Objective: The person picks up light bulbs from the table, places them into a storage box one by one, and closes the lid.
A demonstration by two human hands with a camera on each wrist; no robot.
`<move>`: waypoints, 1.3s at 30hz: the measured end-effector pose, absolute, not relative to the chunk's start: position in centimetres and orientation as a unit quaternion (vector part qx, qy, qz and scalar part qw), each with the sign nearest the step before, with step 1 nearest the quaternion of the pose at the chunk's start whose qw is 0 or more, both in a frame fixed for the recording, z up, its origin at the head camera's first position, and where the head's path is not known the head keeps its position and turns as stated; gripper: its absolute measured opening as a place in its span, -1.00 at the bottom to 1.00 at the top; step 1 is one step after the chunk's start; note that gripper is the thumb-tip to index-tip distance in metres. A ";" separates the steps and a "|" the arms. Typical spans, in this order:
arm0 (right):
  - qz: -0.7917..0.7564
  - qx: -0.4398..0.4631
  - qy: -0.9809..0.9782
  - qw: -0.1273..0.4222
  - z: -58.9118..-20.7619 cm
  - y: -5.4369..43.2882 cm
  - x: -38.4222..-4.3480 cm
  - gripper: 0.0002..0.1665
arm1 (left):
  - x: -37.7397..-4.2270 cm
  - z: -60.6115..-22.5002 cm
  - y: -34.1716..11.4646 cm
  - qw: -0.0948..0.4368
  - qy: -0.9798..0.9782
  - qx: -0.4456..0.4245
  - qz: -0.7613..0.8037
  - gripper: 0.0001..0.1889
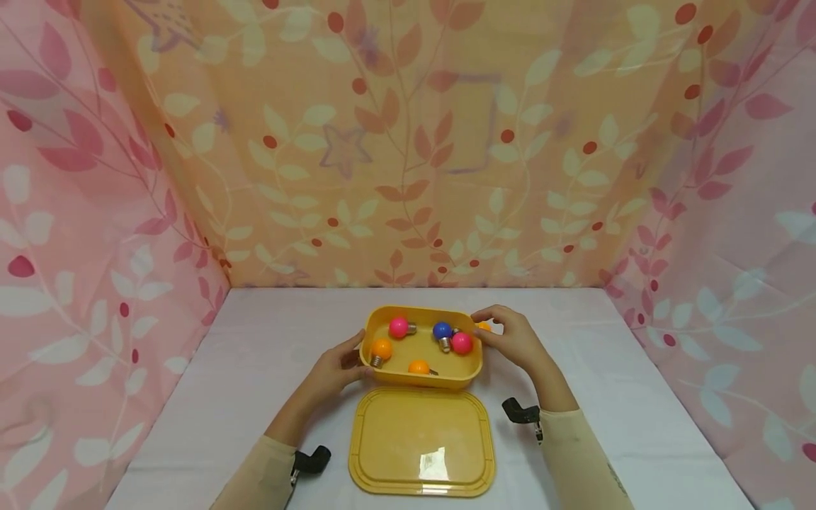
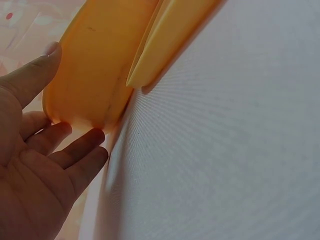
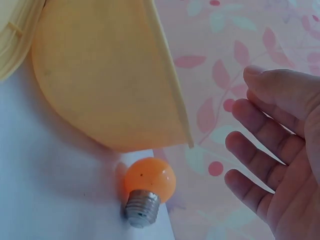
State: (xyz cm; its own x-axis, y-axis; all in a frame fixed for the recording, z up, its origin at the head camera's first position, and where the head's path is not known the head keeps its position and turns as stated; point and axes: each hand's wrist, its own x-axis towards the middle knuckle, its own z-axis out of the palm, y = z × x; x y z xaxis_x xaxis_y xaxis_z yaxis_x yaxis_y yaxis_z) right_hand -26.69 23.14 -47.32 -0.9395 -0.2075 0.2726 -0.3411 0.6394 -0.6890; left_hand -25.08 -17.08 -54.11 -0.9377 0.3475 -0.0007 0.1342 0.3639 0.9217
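A yellow plastic box [image 1: 423, 379] stands uncovered on the table. Inside lie several small light bulbs: a pink bulb [image 1: 398, 327], a blue bulb [image 1: 442, 331], another pink bulb [image 1: 462, 343], and orange bulbs [image 1: 382, 348] with metal screw bases. My left hand [image 1: 333, 366] holds the box's left end, thumb on one wall and fingertips around the corner. At the other end, my right hand [image 1: 513, 338] hovers by the right rim, its fingers loosely bent and apart from the wall in the right wrist view. Outside the box, near that hand, lies an orange bulb [image 3: 150, 180].
In front of the box lies its flat yellow lid [image 1: 422, 439], close to the near wall. A white cloth covers the table [image 1: 268, 319]. Patterned curtains [image 1: 408, 142] enclose the back and both sides.
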 end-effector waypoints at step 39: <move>0.446 0.034 -0.892 0.067 -55.3 26.7 -28.5 -0.38 | -25.2 -54.4 -17.1 0.100 0.815 0.152 0.550 -0.06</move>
State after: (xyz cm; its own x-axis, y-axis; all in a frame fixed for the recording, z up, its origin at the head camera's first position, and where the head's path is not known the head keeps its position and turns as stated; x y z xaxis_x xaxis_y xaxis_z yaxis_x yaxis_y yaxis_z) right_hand -28.46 26.68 -55.27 -0.9888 -0.0014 0.1495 -0.1204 0.6006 -0.7905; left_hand -25.20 -17.05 -54.37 -0.9339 0.3576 0.0033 0.1366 0.3482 0.9274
